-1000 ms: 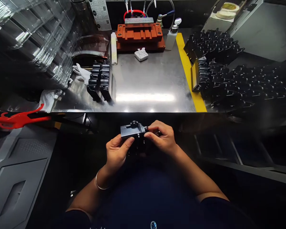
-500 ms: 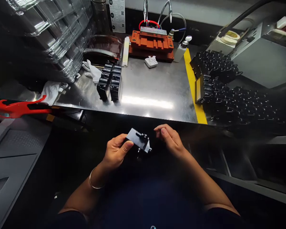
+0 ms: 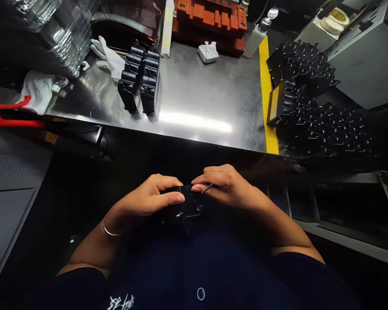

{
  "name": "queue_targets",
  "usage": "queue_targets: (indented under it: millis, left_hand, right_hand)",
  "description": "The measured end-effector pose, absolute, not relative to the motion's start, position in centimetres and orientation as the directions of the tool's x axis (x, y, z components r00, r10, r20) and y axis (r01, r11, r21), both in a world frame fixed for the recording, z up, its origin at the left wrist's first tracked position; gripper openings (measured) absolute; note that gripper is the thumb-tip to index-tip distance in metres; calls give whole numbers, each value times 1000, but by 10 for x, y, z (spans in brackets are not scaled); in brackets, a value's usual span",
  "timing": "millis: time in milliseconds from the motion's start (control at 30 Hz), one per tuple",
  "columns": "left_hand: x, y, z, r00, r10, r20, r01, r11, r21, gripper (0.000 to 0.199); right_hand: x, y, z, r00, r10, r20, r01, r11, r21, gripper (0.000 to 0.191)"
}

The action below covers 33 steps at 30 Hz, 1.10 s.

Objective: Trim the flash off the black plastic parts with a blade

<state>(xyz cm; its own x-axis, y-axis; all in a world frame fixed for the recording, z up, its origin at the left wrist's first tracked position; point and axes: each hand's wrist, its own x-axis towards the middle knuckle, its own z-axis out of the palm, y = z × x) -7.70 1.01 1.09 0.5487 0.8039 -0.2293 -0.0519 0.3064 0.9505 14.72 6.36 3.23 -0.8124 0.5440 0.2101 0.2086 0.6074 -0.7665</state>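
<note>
Up close, the left hand [image 3: 147, 196] and the right hand [image 3: 224, 185] close together on a small black part [image 3: 186, 206] just above the lap, the left thumb across its face and the right fingertips [image 3: 200, 187] on its far edge, a thin silver sliver [image 3: 207, 188] showing beside them. A bangle [image 3: 109, 231] circles the left wrist. Ahead of the fingers, on a stainless steel bench [image 3: 197, 99], stand two rows of black parts [image 3: 139, 77] beside white gloves [image 3: 106, 60]; further right run yellow tape [image 3: 267, 94] and heaped black parts [image 3: 313, 99], with an orange fixture [image 3: 210, 26] farthest off.
</note>
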Motion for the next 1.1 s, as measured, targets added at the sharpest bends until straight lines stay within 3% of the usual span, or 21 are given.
queue_targets:
  millis: [200,333,500,700,800,867,967,1033,1100]
  left_hand:
    - [-70,12,8,583,770,-259,-5,322,947,22]
    - [-67,11,10,622,756,-202,-51,297,954,23]
    - [-66,12,16,588,785,-194,-55,278,959,22]
    - [-66,14,11,566,788,-241,-25,309,951,23]
    - [-62,12,9,540,812,-223,-12,272,962,24]
    - [-59,10,8,449,879,-161,-43,201,979,25]
    - [-52,8,2,62,998,-33,-85,38,996,26]
    - [-48,9,-3,-177,983,45,-89,-61,994,26]
    - [-44,12,-7,-278,958,75,-107,-108,988,27]
  right_hand:
    - [150,64,25,-830,538,145,254,597,-761,17]
    - [147,67,9,-818,564,116,303,592,-747,21]
    - [151,68,7,-725,678,126,267,444,-855,19]
    - [159,64,17,-822,549,149,133,440,-888,14]
    - [155,66,8,-767,624,149,221,475,-852,18]
    - [153,69,0,-668,729,147,291,438,-851,23]
    - [152,70,-9,-454,885,105,265,247,-932,36]
    - [151,68,-13,-382,920,85,172,161,-972,47]
    - [148,66,-16,-369,923,111,117,164,-979,54]
